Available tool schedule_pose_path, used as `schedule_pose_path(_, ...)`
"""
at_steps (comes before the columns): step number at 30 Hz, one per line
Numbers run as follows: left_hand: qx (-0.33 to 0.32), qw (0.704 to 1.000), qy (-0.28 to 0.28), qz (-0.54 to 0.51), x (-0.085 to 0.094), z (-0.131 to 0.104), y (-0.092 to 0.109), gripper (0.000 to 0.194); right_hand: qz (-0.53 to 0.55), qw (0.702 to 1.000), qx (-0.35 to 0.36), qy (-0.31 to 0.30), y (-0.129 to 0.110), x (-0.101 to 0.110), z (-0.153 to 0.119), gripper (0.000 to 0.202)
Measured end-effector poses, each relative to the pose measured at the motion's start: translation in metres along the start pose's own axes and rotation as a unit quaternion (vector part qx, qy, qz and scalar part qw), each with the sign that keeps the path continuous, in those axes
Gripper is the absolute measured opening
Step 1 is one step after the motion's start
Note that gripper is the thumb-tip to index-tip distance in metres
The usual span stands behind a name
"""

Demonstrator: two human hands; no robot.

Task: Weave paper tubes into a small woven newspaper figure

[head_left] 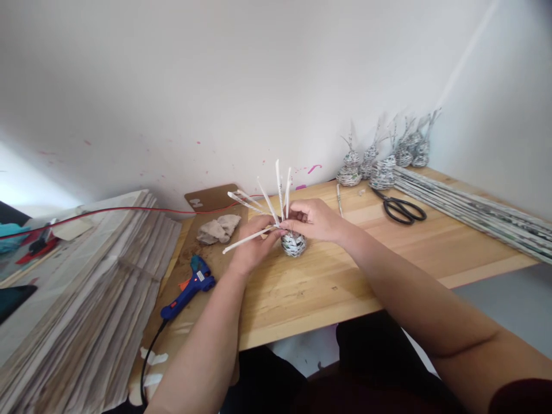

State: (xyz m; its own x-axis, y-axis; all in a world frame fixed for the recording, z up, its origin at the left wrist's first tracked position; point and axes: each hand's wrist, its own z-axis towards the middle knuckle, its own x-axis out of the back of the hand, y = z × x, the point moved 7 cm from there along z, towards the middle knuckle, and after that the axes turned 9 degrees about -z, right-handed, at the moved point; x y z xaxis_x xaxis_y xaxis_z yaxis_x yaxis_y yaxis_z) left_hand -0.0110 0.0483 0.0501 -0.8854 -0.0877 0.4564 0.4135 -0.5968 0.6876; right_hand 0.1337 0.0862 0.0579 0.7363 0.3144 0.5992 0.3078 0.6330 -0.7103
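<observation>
A small round woven newspaper piece (294,244) stands on the wooden table between my hands. Several white rolled-paper sticks (268,198) fan up and out to the left from its top. My left hand (255,244) is closed at the base of the sticks, thumb and fingers pinching there. From the right, my right hand (314,219) reaches over the woven piece, its fingertips bent and gripping at the rim where the sticks come out. Fingers hide part of the top, so I cannot make out exactly which strand each hand pinches.
Tall paper stacks (99,299) fill the left side. A blue glue gun (187,290) and a crumpled cloth (218,229) lie on a brown board. Black-handled scissors (401,210), long paper rolls (470,210) and several finished woven gourd shapes (349,169) are at right.
</observation>
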Motion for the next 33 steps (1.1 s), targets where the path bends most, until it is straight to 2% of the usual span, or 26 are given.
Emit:
schedule_pose_path(4,-0.002,1.0,-0.014,0.008,-0.001,0.0,-0.001,0.02,0.031,0.999,0.002,-0.022,0.002,-0.004,0.0,0.023)
schedule_pose_path(10,0.011,1.0,0.009,-0.013,0.003,0.002,-0.004,0.024,0.15,0.986,-0.052,-0.054,0.014,-0.007,0.001,0.023)
schedule_pose_path(14,-0.018,1.0,0.007,0.001,0.005,0.002,0.001,0.023,0.111,0.991,-0.046,-0.051,0.013,-0.003,0.001,0.021)
schedule_pose_path(17,-0.032,0.999,0.005,0.006,0.006,0.002,0.002,0.022,0.121,0.99,-0.048,-0.055,0.012,-0.001,0.001,0.018)
schedule_pose_path(20,-0.018,1.0,-0.003,-0.008,0.005,0.002,-0.001,0.021,0.142,0.986,-0.046,-0.073,0.01,0.001,0.001,0.016)
schedule_pose_path(25,-0.01,1.0,-0.019,-0.006,0.002,0.001,-0.002,0.02,0.116,0.988,-0.033,-0.101,0.007,0.005,0.001,0.014)
schedule_pose_path(30,-0.038,0.999,-0.017,0.035,0.0,0.001,0.005,0.018,0.07,0.994,-0.03,-0.076,0.004,0.007,0.0,0.013)
schedule_pose_path(33,-0.042,0.997,-0.035,0.047,-0.002,0.001,0.008,0.021,0.04,0.996,-0.035,-0.067,0.003,0.005,-0.001,0.012)
